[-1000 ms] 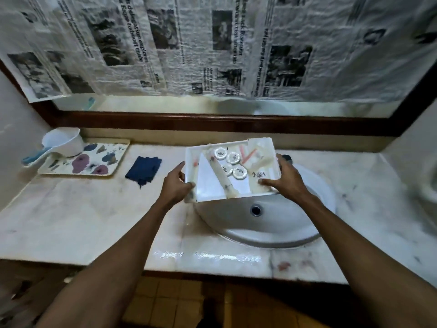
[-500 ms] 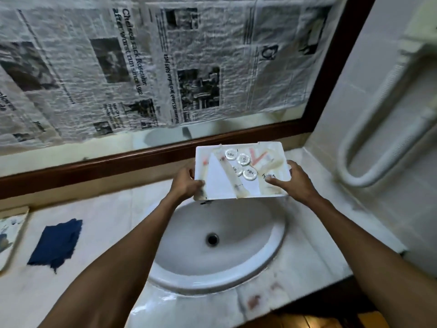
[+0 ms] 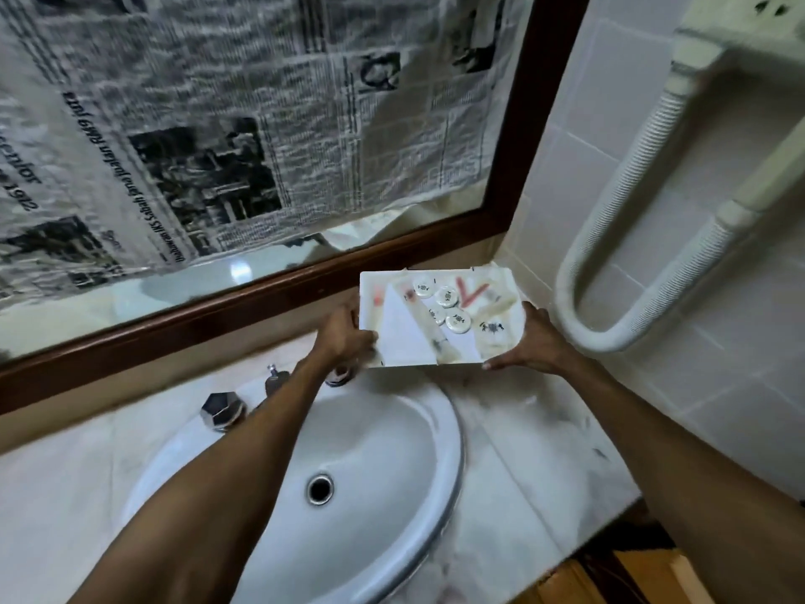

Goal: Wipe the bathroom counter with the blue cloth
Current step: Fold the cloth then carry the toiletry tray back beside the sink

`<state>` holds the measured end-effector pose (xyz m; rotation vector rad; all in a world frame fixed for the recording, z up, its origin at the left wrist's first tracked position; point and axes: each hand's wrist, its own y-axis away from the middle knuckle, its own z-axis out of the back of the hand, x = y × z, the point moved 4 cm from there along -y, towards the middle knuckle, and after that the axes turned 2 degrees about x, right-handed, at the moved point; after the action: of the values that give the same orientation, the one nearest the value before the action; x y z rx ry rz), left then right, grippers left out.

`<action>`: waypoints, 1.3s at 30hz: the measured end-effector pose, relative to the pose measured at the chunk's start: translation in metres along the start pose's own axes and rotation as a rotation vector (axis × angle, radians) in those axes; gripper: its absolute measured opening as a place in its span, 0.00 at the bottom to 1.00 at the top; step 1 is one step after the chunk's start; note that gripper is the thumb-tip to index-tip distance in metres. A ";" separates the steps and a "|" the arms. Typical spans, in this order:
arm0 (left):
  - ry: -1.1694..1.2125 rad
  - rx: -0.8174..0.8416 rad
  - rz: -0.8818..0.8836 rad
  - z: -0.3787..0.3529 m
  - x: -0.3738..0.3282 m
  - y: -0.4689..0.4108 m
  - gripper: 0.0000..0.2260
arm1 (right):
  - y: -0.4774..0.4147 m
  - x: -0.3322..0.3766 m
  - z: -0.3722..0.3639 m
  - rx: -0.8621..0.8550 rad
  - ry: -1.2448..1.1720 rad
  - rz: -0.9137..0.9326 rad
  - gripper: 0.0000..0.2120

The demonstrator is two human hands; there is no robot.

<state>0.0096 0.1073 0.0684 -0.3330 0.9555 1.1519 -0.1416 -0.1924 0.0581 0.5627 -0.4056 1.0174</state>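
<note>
I hold a white rectangular tray [image 3: 369,289] of small toiletries above the back right corner of the marble counter [image 3: 536,464]. My left hand [image 3: 346,337] grips the tray's left edge and my right hand [image 3: 533,340] grips its right edge. On the tray lie several round white lidded pots [image 3: 458,321] and pale sachets. The blue cloth is out of view.
A white oval sink [image 3: 370,451] with a drain is set in the counter below my arms. Chrome tap handles [image 3: 222,411] stand behind it. A wood-framed mirror covered in newspaper [image 3: 218,146] rises at the back. A corrugated white hose [image 3: 610,298] loops on the tiled right wall.
Both hands have carried the tray to the right, from over the sink to the counter's right corner. My view has swung right, so the blue cloth has left the frame.
</note>
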 end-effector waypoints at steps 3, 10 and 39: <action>0.001 -0.019 0.029 -0.025 0.002 -0.021 0.24 | -0.025 -0.015 0.003 0.098 0.002 -0.057 0.71; -0.155 -0.006 0.167 -0.076 0.015 -0.052 0.34 | -0.075 -0.045 0.000 0.192 -0.010 -0.068 0.65; -0.133 0.032 0.392 -0.165 -0.004 -0.130 0.27 | -0.173 -0.088 0.011 0.089 0.110 0.057 0.50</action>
<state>0.0464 -0.0592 -0.0546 -0.0400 0.9444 1.4934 -0.0313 -0.3293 -0.0257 0.5748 -0.2809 1.1200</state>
